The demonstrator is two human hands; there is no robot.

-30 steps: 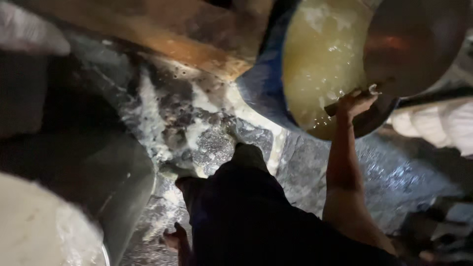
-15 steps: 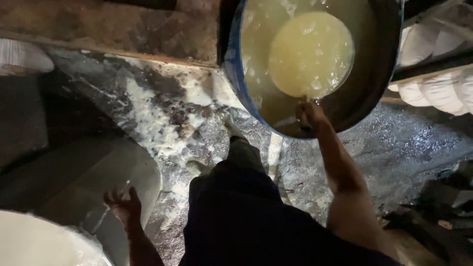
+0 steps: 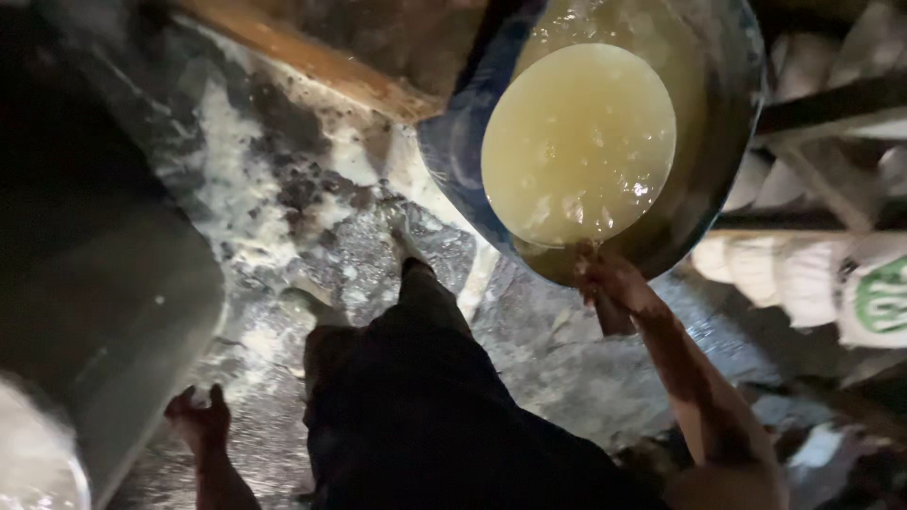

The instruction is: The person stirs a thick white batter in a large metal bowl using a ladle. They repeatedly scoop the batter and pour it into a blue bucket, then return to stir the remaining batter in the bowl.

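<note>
Our right hand (image 3: 614,283) clamped on handle of round pan (image 3: 578,144), pan brim-full of pale yellow liquid, held just beyond hand, over blue drum (image 3: 453,161) holding same liquid. Our left hand (image 3: 198,420) free, fingers spread, holding nothing, low beside grey tub (image 3: 113,312). Wet stone floor (image 3: 312,217) under our feet. We judge scooping step in hand: pan lifted, loaded. Next move calls for level carry, firm wrist, careful footing on slick floor.

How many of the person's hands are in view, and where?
2. The right hand grips a pan of yellowish liquid over the blue barrel. The left hand hangs open at lower left, beside a grey container.
</note>
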